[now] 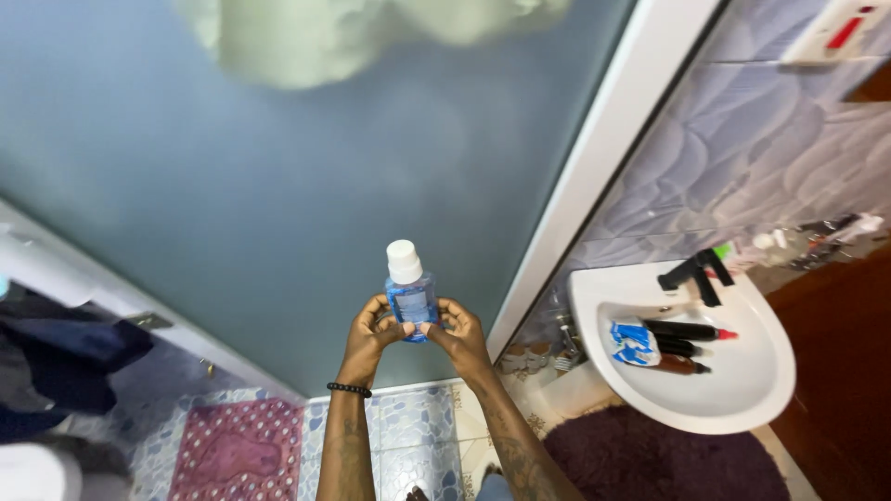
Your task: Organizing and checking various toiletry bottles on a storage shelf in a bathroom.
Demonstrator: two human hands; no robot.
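Forearms nearest the lens, rising from the bottom edge, a black bead bracelet (349, 389) on the left wrist. Left hand (370, 332) and right hand (457, 334) both closed around the lower half of a small clear bottle of blue liquid (411, 299), fingertips meeting across its label, thumbs at the sides. Bottle upright, held in the air at chest height in front of a frosted glass door (278, 204), white cap (403, 261) standing free above the fingers and apparently on. Off to the right and well apart, a white sink (742, 390) with dark tubes and a blue-and-white packet lying in the basin, a black tap at its back. Below, patterned floor tiles, a pink mat (237, 450) at left, a dark purple rug (650, 459) under the sink. For a clean hold at this point, probably best to keep the bottle vertical and steady the base with one hand, leaving the cap clear for the other; to press lightly, since a thin plastic wall likely gives under a squeeze; to stay over the tiles rather than the rug in case of a drip.
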